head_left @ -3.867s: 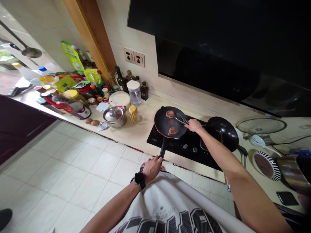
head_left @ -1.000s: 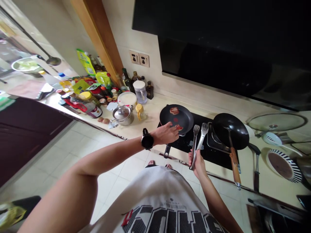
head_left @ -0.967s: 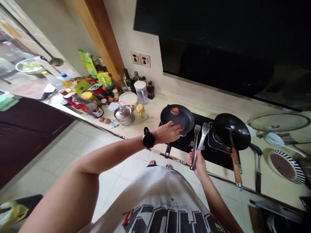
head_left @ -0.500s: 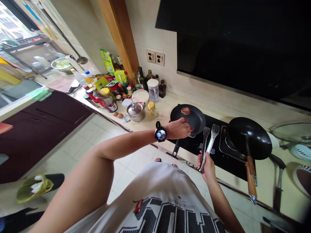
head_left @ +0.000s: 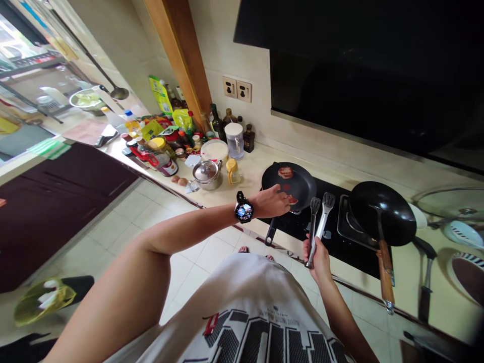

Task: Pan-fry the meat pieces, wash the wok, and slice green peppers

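In the head view my left hand (head_left: 271,202), with a watch on its wrist, hovers over the near edge of a dark frying pan (head_left: 302,181). Its fingers are curled together and whatever they may hold is hidden. Inside the pan lie a browned piece of meat (head_left: 285,172) at the far side and another meat piece (head_left: 291,200), partly covered by my fingers. Reddish patches show between them. My right hand (head_left: 318,257) grips metal tongs (head_left: 318,234) near their base, with the slotted ends pointing up and apart, to the right of the pan.
A black wok (head_left: 381,212) with a wooden-handled utensil sits on the right burner. A turner (head_left: 426,275) and bowls lie farther right. Left of the pan stand a yellow-topped jar (head_left: 232,171), a lidded steel pot (head_left: 206,174) and several bottles. A dark range hood (head_left: 359,75) hangs above.
The whole view has shifted slightly. My left hand stays over the pan with its fingers moved a little, showing more of the near meat piece. My right hand keeps holding the tongs.
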`<state>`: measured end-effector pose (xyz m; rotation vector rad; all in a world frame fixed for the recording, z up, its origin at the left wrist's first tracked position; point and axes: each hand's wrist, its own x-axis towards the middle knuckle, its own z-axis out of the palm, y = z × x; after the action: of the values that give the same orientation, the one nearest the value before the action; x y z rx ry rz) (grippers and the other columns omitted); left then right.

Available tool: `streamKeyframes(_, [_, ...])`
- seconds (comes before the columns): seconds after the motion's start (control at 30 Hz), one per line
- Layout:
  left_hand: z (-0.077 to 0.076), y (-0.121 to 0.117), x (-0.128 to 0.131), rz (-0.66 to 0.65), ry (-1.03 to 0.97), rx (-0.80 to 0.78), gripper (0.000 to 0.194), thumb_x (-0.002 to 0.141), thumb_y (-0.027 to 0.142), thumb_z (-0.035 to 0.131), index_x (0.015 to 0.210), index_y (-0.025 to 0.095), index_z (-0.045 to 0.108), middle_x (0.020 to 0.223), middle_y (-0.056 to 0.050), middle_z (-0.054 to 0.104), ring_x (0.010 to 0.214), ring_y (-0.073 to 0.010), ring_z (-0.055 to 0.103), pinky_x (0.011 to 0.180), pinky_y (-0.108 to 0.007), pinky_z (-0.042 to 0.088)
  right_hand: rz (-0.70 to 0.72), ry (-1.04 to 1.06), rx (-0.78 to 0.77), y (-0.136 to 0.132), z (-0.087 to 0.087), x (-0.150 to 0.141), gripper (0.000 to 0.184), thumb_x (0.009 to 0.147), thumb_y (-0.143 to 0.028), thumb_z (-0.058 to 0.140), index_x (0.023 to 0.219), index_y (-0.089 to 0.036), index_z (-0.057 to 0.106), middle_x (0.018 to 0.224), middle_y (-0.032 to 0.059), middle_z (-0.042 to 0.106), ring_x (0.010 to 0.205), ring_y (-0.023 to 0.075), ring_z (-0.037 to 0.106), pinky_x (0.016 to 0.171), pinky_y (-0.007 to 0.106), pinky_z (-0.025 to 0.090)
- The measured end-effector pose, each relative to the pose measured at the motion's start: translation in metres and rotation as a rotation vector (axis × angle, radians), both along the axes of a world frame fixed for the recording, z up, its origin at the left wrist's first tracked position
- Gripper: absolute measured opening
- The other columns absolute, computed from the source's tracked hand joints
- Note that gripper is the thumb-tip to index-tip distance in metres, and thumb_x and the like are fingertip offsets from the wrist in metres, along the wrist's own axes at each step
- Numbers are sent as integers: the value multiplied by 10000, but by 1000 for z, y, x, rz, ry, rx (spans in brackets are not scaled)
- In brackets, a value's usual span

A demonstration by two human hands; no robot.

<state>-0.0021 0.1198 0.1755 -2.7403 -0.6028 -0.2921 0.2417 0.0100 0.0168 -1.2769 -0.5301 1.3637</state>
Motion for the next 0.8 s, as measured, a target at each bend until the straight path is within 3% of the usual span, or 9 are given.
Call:
streamKeyframes(0.17, [-41,-13,-10,74,-18,-212,206,967,125,500,876,170,679,827,-85,693,819,-207,625,825,-371,372,-10,12,23,-1,1,-1,507,764,-616,733,1030,-196,631,685,-38,622,426,75,462,333,180,325])
streamKeyframes(0.37, [-111,-61,-25,365,-179,-653,181,964,222,517,947,192,695,908,-96,717,858,-241,667,785,-353,440,-18,6,24,-3,1,3,530,779,-670,711,1035,-213,630,696,-45,602,415,65,443,336,182,310])
streamKeyframes(0.47, [-139,-84,-34,489,-333,-817,236,983,260,478,1021,218,707,991,-102,731,887,-245,684,814,-356,466,-10,-5,35,0,2,4,544,788,-698,695,1043,-223,629,704,-47,595,404,58,423,333,183,299])
streamKeyframes(0.6, [-159,-105,-53,638,-468,-929,263,982,318,476,1024,225,719,1018,-112,736,894,-251,689,829,-357,481,44,-12,64,6,4,5,554,795,-707,695,1065,-229,625,722,-48,590,404,49,406,332,175,285])
streamKeyframes(0.8, [-171,-135,-92,837,-500,-901,288,979,345,448,1021,238,713,1038,-108,737,858,-258,688,781,-357,480,121,-28,87,22,19,3,565,779,-703,716,1076,-233,619,745,-47,601,416,45,415,338,168,314])
